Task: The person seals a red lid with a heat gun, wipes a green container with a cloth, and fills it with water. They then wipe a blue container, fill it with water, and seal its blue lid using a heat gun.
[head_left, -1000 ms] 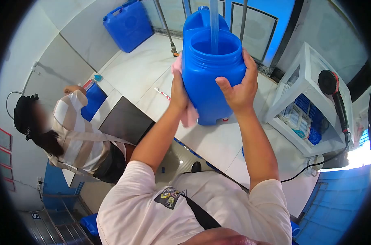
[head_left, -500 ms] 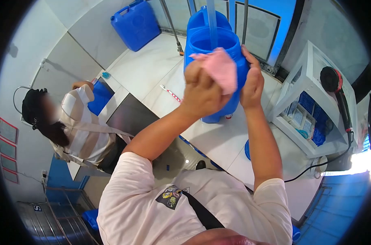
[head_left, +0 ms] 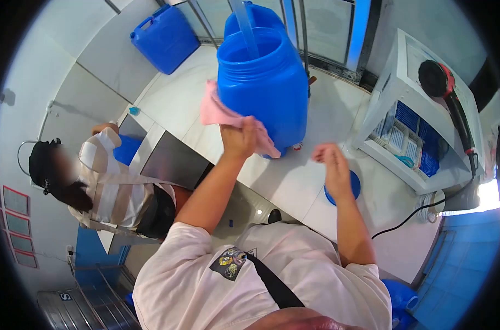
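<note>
A large blue plastic jug (head_left: 269, 99) stands on the white counter, its wide threaded mouth uncapped and a clear tube (head_left: 244, 25) reaching into it. My left hand (head_left: 238, 138) grips a pink cloth (head_left: 219, 113) and presses it against the jug's lower near side. The cloth drapes past both sides of my hand. My right hand (head_left: 333, 168) is off the jug, over the counter to its right, with loosely bent fingers and nothing in them. Partly behind that hand, a round blue lid (head_left: 350, 190) lies on the counter.
Another blue jug (head_left: 164, 41) stands by the wall, back left. On the right, a white cabinet (head_left: 379, 137) holds baskets, with a black-and-red corded tool (head_left: 450, 102) on top. A person (head_left: 120, 181) works at the left beside a blue container (head_left: 128, 148).
My left hand has brought the cloth down from the jug's mouth to its lower side. My right hand has let go of the jug and moved down towards me.
</note>
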`<state>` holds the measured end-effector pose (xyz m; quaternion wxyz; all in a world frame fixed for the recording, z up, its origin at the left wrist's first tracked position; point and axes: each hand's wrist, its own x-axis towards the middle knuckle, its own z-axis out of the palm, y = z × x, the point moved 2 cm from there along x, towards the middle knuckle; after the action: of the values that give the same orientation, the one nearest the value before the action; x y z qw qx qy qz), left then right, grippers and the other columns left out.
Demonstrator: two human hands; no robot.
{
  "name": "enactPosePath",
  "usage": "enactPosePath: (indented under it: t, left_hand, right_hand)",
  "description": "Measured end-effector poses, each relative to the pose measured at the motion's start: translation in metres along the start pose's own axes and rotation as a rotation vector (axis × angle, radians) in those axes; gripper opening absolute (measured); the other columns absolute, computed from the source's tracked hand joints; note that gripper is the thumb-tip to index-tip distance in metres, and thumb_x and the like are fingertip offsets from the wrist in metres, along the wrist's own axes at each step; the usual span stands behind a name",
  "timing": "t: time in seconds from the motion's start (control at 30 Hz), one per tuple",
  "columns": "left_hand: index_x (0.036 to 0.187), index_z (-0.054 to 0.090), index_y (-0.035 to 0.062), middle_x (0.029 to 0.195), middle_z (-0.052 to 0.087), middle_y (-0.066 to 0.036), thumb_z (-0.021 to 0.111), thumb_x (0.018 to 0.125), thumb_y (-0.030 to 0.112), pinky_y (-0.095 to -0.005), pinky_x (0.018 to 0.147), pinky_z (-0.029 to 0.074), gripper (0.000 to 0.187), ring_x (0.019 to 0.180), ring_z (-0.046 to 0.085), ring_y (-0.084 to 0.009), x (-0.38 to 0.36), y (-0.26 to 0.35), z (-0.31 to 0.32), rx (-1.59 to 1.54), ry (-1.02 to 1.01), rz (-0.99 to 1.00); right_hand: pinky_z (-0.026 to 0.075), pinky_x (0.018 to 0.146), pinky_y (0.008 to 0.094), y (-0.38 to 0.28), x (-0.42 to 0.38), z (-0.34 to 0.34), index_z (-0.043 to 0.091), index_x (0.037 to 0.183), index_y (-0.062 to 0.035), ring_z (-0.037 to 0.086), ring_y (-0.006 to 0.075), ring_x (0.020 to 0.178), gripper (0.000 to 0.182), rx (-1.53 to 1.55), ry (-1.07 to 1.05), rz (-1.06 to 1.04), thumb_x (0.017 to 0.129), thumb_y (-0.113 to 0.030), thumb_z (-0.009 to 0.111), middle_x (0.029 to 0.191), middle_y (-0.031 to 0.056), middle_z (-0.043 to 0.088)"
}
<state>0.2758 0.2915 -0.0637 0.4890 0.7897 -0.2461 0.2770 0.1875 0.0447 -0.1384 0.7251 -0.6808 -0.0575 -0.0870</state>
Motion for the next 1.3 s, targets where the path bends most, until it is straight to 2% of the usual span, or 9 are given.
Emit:
enactPosePath:
  t: [0.23, 0.3, 0.43, 0.5, 0.63, 0.9, 1.17, 1.23, 1.3]
  left_hand:
    - [0.145, 0.043, -0.0055, 0.138, 0.054, -0.023, 0.015, 0.110, 0.053, -0.0373, 0.112, 0.037, 0.074, 0.131, 0.051, -0.0288, -0.091, -0.036, 0.060, -0.445, 0.415, -0.639]
    - [0.151, 0.034, -0.0059, 0.150, 0.043, -0.021, 0.031, 0.109, 0.051, -0.0382, 0.117, 0.031, 0.070, 0.141, 0.040, -0.0282, -0.121, -0.029, 0.065, -0.793, 0.067, -0.903]
    - [0.147, 0.040, 0.0019, 0.123, 0.063, -0.013, 0.044, 0.109, 0.038, -0.0450, 0.105, 0.043, 0.053, 0.117, 0.058, -0.0271, -0.145, -0.002, 0.056, -0.497, 0.074, -0.535]
    - [0.142, 0.049, 0.0040, 0.130, 0.063, -0.014, 0.063, 0.101, 0.029, -0.0433, 0.105, 0.045, 0.050, 0.122, 0.059, -0.0288, -0.087, 0.080, -0.004, -0.222, -0.511, -0.026]
    - [0.129, 0.064, -0.0004, 0.136, 0.062, -0.017, 0.075, 0.089, 0.021, -0.0404, 0.110, 0.042, 0.047, 0.125, 0.060, -0.0303, -0.023, 0.104, -0.078, -0.225, -0.750, -0.118]
    - [0.157, 0.024, -0.0012, 0.159, 0.036, -0.019, 0.060, 0.100, 0.043, -0.0408, 0.121, 0.024, 0.081, 0.148, 0.034, -0.0269, 0.054, 0.047, -0.016, -0.049, 0.344, 0.036]
    - [0.156, 0.025, -0.0036, 0.154, 0.042, -0.019, 0.059, 0.095, 0.064, -0.0385, 0.115, 0.036, 0.097, 0.138, 0.046, -0.0256, 0.049, 0.004, -0.001, -0.418, 0.247, 0.072]
    - [0.156, 0.025, -0.0030, 0.154, 0.042, -0.019, 0.058, 0.095, 0.065, -0.0385, 0.114, 0.038, 0.098, 0.137, 0.048, -0.0252, 0.050, 0.005, -0.001, -0.421, 0.251, 0.080]
    - [0.157, 0.024, -0.0027, 0.153, 0.042, -0.018, 0.058, 0.095, 0.066, -0.0387, 0.114, 0.038, 0.098, 0.136, 0.048, -0.0254, 0.049, 0.003, -0.003, -0.419, 0.266, 0.070]
  right_hand:
    - [0.044, 0.104, 0.0354, 0.040, -0.030, 0.062, 0.048, 0.143, -0.0108, 0.051, 0.0188, 0.126, 0.045, -0.109, -0.172, -0.050, 0.111, -0.042, 0.040, 0.140, 0.0083, 0.052]
    - [0.040, 0.109, 0.0362, 0.051, -0.035, 0.080, 0.029, 0.157, -0.0168, 0.044, 0.0214, 0.137, 0.058, 0.665, -0.203, 0.393, 0.109, -0.049, 0.038, 0.155, 0.0069, 0.038]
    - [0.039, 0.113, 0.0427, -0.020, -0.031, 0.096, 0.025, 0.158, -0.0179, 0.049, 0.0238, 0.133, 0.065, 0.951, -0.308, 0.430, 0.107, -0.054, 0.041, 0.149, 0.0070, 0.045]
    - [0.042, 0.110, 0.0410, -0.027, -0.027, 0.100, 0.032, 0.152, -0.0108, 0.052, 0.0218, 0.129, 0.060, 0.849, -0.198, 0.432, 0.106, -0.044, 0.053, 0.144, 0.0087, 0.049]
    - [0.046, 0.103, 0.0333, -0.042, -0.002, 0.084, 0.037, 0.144, -0.0006, 0.054, 0.0150, 0.120, 0.051, 0.616, 0.069, -0.019, 0.102, -0.015, 0.062, 0.133, 0.0093, 0.053]
    - [0.043, 0.103, 0.0376, -0.121, 0.113, 0.078, 0.062, 0.137, -0.0123, 0.060, 0.0326, 0.114, 0.041, -0.385, 0.322, -0.893, 0.096, -0.009, 0.060, 0.131, 0.0218, 0.055]
    - [0.039, 0.109, 0.0330, 0.030, 0.190, 0.034, 0.053, 0.146, -0.0112, 0.053, 0.0237, 0.129, 0.046, 0.228, 0.170, 0.205, 0.109, -0.034, 0.036, 0.146, 0.0204, 0.053]
    - [0.045, 0.100, 0.0293, 0.140, 0.172, 0.025, 0.048, 0.149, -0.0081, 0.058, 0.0200, 0.120, 0.051, -0.137, 0.130, -0.171, 0.109, -0.037, 0.036, 0.129, 0.0176, 0.060]
    - [0.048, 0.095, 0.0260, 0.060, 0.092, 0.043, 0.042, 0.150, -0.0012, 0.061, 0.0153, 0.114, 0.056, 0.506, 0.176, 0.311, 0.110, -0.039, 0.033, 0.114, 0.0148, 0.058]
